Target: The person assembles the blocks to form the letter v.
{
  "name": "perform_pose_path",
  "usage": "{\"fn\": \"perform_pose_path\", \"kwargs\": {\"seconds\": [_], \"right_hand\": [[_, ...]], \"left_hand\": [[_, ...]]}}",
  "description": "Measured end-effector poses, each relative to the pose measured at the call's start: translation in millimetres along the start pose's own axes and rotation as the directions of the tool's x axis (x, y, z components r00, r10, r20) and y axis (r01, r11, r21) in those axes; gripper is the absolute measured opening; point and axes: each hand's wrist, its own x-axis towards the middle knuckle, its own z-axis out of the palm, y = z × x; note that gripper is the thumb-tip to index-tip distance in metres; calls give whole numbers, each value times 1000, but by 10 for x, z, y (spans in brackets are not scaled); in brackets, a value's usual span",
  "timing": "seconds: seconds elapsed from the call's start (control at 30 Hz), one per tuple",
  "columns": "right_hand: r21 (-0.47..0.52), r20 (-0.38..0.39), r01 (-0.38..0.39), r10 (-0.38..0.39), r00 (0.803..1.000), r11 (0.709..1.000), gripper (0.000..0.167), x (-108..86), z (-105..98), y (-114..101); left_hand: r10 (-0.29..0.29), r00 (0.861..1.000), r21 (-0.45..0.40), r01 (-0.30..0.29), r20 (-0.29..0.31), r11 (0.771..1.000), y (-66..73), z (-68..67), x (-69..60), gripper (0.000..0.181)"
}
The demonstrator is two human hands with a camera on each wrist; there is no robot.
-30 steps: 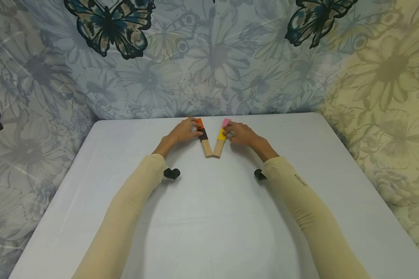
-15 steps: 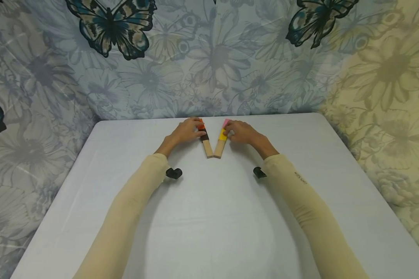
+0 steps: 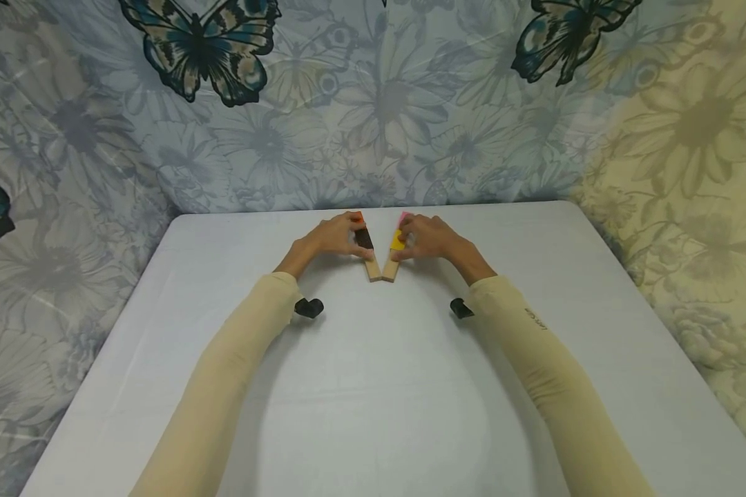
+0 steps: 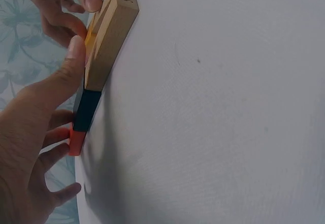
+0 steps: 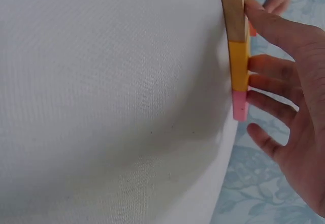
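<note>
Two narrow rows of wooden blocks lie in a V near the table's far edge, near ends meeting. The left row has an orange block point(image 4: 76, 144), a dark block point(image 4: 89, 109) and a plain wood block point(image 4: 114, 41). In the right row are a pink block point(image 5: 239, 107), a yellow block point(image 5: 238, 66) and a plain wood block point(image 5: 232, 13). My left hand point(image 3: 334, 236) rests along the left row's outer side, thumb by the plain block, fingers spread. Against the right row's outer side my right hand point(image 3: 432, 238) does likewise, its thumb touching the plain block.
The white-covered table point(image 3: 379, 386) runs up to a flowered, butterfly-printed cloth point(image 3: 385, 138) behind it. A black wrist piece point(image 3: 309, 308) sticks inward from the left sleeve, with a matching black piece point(image 3: 462, 308) at the right sleeve.
Both thumbs have slid toward me, from the dark and yellow blocks to the plain ones, so the hands are spread wider. The left row has shifted slightly right in the head view.
</note>
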Motion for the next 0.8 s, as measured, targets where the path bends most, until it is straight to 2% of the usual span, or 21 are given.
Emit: {"fn": "perform_pose_path", "kwargs": {"seconds": [0.17, 0.33, 0.5, 0.8], "right_hand": [[-17, -12, 3, -4, 1000, 1000, 56, -7, 2, -17], [-26, -21, -2, 1, 1000, 1000, 55, -25, 14, -34], [-40, -27, 2, -4, 1000, 999, 56, -29, 9, -55], [-52, -4, -11, 11, 1000, 999, 57, -13, -21, -58]], "left_hand": [[-1, 1000, 71, 1, 0, 997, -5, 16, -6, 90], [-20, 1000, 58, 20, -2, 998, 10, 35, -19, 90], [-38, 999, 87, 39, -10, 995, 17, 34, -26, 91], [-36, 999, 99, 35, 4, 995, 38, 22, -20, 92]]}}
